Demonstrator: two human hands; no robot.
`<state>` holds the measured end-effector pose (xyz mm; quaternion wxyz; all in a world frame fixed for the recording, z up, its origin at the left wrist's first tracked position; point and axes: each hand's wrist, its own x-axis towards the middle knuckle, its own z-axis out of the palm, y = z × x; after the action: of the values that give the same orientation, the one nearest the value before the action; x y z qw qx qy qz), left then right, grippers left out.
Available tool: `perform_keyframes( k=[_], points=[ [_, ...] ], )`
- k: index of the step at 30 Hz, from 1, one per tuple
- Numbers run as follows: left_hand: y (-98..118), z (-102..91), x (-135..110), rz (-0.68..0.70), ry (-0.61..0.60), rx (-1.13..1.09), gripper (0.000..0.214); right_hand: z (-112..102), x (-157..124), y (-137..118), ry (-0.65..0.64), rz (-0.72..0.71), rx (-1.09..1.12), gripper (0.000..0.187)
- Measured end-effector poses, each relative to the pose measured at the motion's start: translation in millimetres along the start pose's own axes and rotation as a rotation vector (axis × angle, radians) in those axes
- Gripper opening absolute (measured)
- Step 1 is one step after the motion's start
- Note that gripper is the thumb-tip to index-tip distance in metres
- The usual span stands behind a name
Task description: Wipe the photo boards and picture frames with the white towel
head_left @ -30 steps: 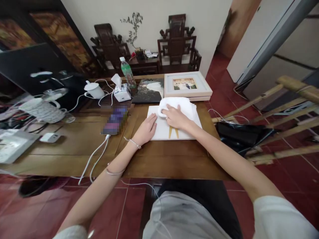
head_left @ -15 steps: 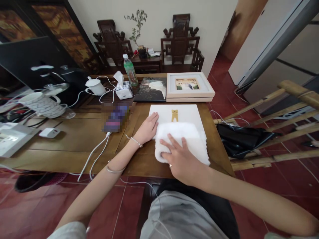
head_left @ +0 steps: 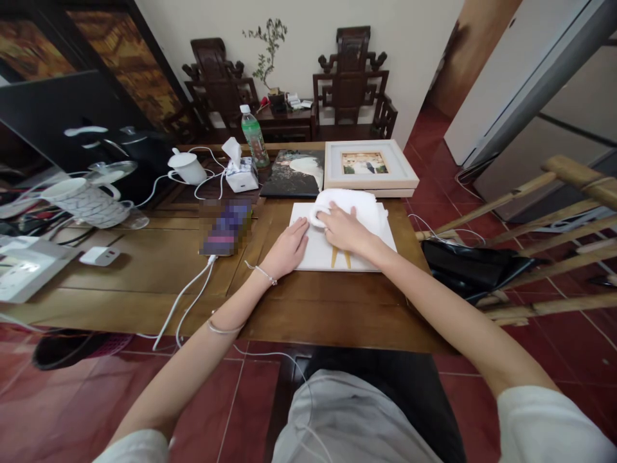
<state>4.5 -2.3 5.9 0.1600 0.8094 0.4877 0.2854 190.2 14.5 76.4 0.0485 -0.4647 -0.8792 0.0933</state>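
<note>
A white canvas panel [head_left: 318, 254] with a small gold figure lies flat on the wooden table [head_left: 308, 308]. My left hand [head_left: 288, 247] rests on its left edge, fingers together and flat, holding it down. My right hand [head_left: 344, 229] presses a folded white towel [head_left: 359, 204] onto the far half of the panel, fingers spread over the cloth.
Behind the panel sit a white framed picture [head_left: 369, 166], a dark painting [head_left: 294, 173], a tissue box [head_left: 241, 173], a green bottle [head_left: 253, 136] and a white teapot [head_left: 186, 168]. A phone [head_left: 225, 226] with a white cable lies left. Black bag [head_left: 475, 267] and bamboo poles stand right.
My right hand pulled the towel down to the panel's near edge, then pushed it back up to the far half. My left hand stayed on the panel's left edge.
</note>
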Motion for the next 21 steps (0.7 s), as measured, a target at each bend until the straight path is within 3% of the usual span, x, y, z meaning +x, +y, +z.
perform_keyframes(
  k=[3, 5, 10, 15, 18, 21],
  points=[
    [-1, -1.5, 3, -0.153, 0.1, -0.202, 0.05, 8, 15, -8, 0.031, 0.065, -0.061, 0.057],
    [-3, -2.2, 5, -0.243, 0.214, -0.385, 0.052, 14, 15, -18, 0.026, 0.036, -0.084, 0.057],
    [-8, -3.5, 10, -0.332, 0.397, -0.62, 0.063, 19, -15, -43, -0.05, -0.297, -0.044, 0.05],
    [-3, -5.7, 8, -0.326, 0.381, -0.556, 0.066, 4, -63, -47, -0.129, -0.494, 0.02, 0.042],
    [1, -4.6, 4, -0.276, 0.331, -0.34, 0.061, -17, -80, -40, -0.196, -0.432, 0.003, 0.038],
    [2, -1.8, 1, -0.149, 0.222, -0.101, 0.048, -34, -76, -26, -0.234, -0.286, -0.049, 0.036]
  ],
)
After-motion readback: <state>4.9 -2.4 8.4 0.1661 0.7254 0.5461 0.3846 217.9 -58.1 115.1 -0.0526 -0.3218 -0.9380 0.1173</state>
